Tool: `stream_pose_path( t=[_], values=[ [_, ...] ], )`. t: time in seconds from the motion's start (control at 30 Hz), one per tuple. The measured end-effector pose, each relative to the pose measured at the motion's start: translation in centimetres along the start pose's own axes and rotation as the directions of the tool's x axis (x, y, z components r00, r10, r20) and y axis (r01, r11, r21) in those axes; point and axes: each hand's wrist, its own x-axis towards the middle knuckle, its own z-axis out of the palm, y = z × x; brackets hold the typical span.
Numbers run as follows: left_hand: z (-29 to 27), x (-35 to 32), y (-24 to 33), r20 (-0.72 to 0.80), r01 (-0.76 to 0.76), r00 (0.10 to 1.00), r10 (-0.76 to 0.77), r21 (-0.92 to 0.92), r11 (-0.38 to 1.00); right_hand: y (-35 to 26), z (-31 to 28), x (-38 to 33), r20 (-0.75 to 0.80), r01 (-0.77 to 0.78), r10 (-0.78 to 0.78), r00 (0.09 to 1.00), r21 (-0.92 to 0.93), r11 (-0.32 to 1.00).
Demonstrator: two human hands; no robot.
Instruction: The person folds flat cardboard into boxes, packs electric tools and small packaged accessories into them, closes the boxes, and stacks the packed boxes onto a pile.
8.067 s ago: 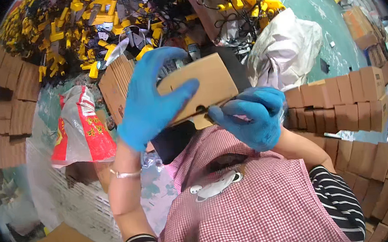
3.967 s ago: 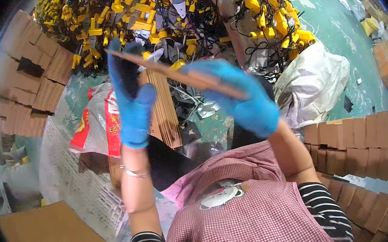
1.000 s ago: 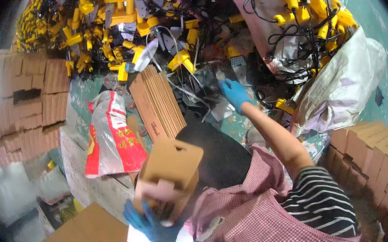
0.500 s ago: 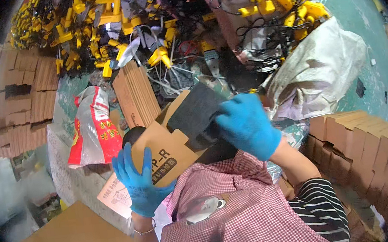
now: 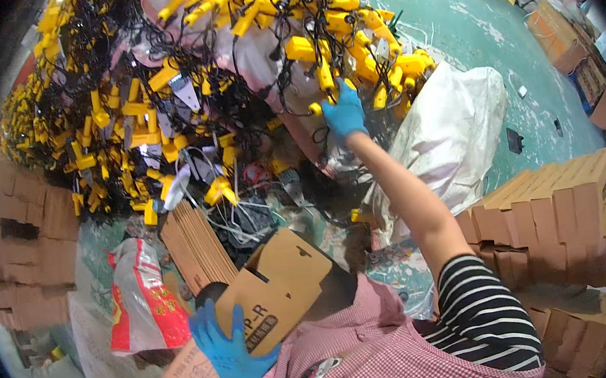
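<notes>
Blue gloves (image 5: 234, 360), striped sleeve (image 5: 487, 310)

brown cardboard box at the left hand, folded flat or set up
Set up: the brown cardboard box at the blue-gloved left hand shows panels meeting at angles.

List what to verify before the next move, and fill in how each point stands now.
1. Left hand at the printed cardboard box: ok, fingers spread against its left end.
2. Box contents: cannot tell; the cardboard hides them.
3. Right hand at the yellow-handled corded tools: ok, it is among the hanging ones.
4. Secure grip on one tool: cannot tell; the fingers are partly hidden.
5. Black cords untangled: not ok, they loop among the tools.
</notes>
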Motion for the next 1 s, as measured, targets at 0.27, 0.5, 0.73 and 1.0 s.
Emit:
stream_pose_path(
  t=[0.27,0.5,0.73,1.0],
  values=[
    [0.8,2.1,0.2,0.024,-0.034,0.999,0.037,-0.095,0.995,-0.7,-1.4,4.0,0.483,-0.416,0.245,0.841,0.287,0.863],
    [1.2,4.5,-1.0,-0.062,-0.148,0.988,0.138,-0.185,0.972,-0.2,-30.1,-13.4,0.350,-0.158,-0.009,0.937,0.445,0.881],
    [-1.0,4.3,-0.8,-0.074,-0.306,0.952,0.298,-0.141,0.942,-1.7,-39.0,-16.7,0.647,-0.275,0.014,0.762,0.305,0.912],
    [-0.3,2.0,1.2,-0.190,-0.325,0.943,0.272,-0.375,0.868,-4.1,-25.9,-17.7,0.453,0.351,-0.370,0.811,0.128,0.927]
  ],
)
